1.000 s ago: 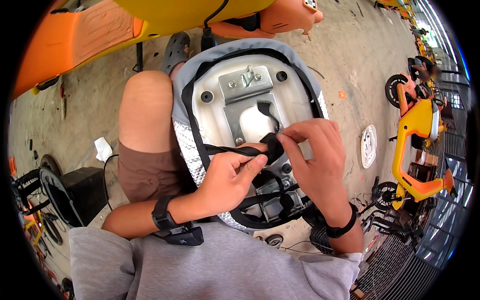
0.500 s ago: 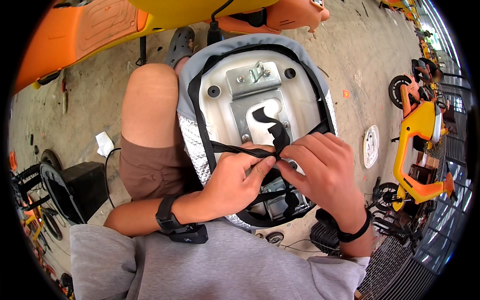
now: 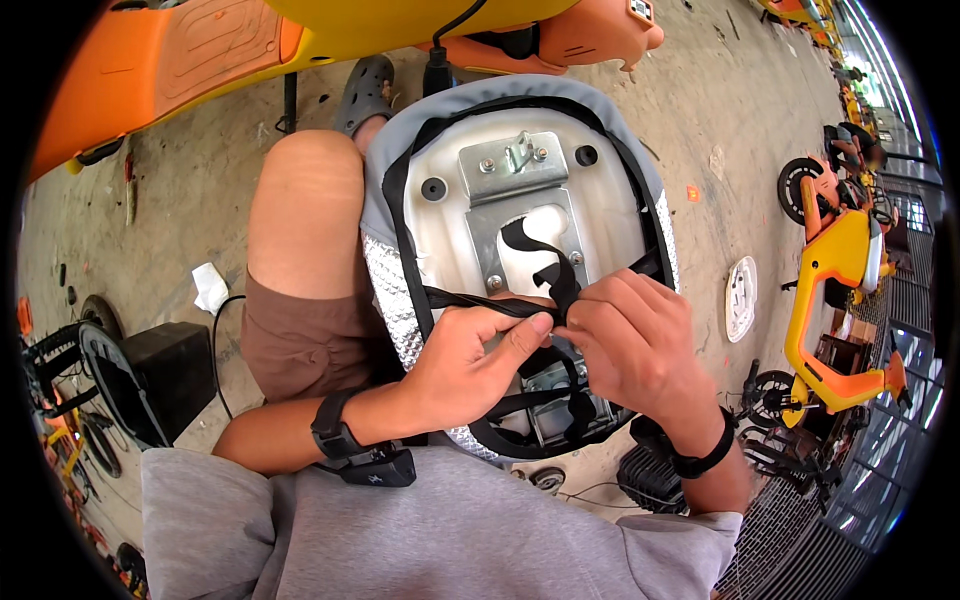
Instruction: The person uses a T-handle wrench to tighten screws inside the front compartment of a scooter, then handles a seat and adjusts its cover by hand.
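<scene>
An upturned scooter seat (image 3: 440, 235) lies across my lap, its white plastic underside facing up. A metal bracket (image 3: 500, 178) is bolted to it, and a grey cover (image 3: 383, 185) with silver textured sides wraps its rim. My left hand (image 3: 465, 365) pinches a black strap (image 3: 465, 299) over the middle of the seat, thumb on top. Right beside it, my right hand (image 3: 640, 340) grips the same strap with curled fingers, where it looks twisted or knotted. A loose strap end (image 3: 562, 282) curls up from between the hands. The fingertips partly hide the join.
A yellow and orange scooter (image 3: 370, 28) stands just ahead. To the left are a black box (image 3: 165, 375) and white paper (image 3: 209, 289) on the concrete floor. At right lie a white plastic part (image 3: 740, 300) and another yellow scooter (image 3: 825, 270); a person (image 3: 850, 145) is farther off.
My right hand has shifted slightly right and its fingers have curled tighter at the strap. The left hand keeps its pinch. The seat sits slightly lower and farther right in view.
</scene>
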Available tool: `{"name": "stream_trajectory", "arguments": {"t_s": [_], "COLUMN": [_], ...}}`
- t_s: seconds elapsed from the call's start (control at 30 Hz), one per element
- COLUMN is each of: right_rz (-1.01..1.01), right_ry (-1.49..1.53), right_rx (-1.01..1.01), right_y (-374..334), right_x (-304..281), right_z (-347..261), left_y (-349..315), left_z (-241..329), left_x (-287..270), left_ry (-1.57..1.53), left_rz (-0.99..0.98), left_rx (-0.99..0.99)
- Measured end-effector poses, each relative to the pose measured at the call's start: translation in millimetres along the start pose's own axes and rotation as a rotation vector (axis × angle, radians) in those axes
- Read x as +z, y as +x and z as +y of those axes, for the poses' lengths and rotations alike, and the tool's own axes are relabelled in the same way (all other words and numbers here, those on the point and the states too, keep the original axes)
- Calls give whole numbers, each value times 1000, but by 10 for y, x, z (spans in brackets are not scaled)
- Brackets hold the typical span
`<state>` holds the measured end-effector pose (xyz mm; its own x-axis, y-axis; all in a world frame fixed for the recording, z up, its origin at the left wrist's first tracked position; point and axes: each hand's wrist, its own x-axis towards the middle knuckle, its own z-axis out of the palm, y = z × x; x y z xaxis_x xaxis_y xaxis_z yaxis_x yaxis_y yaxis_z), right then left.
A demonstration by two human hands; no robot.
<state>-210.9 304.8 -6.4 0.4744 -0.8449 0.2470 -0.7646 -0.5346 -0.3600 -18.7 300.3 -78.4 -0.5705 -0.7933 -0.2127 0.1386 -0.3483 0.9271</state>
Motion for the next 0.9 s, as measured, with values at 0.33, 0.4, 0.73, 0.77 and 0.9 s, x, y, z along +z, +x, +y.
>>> {"name": "stream_trajectory", "arguments": {"t_s": [0.33,0.4,0.73,0.77,0.9], "right_rz": [150,144,-2,-1,-107], "right_ry": [184,235,14,-18,-136], "right_rx": [77,126,37,42,33], "right_y": [-150,-164,-50,-28,29], "right_x": [117,114,-67,-65,-98], "right_z": [11,15,-107,-131,-162], "left_y": [-30,-12,23,27,30], "left_z": [9,-6,3,-2,-24], "left_x": [-28,17,76,76,77], "left_ry": [5,33,211,218,249], "left_rz": [-65,20,106,103,111], "left_rx": [-51,60,264,275,327]}}
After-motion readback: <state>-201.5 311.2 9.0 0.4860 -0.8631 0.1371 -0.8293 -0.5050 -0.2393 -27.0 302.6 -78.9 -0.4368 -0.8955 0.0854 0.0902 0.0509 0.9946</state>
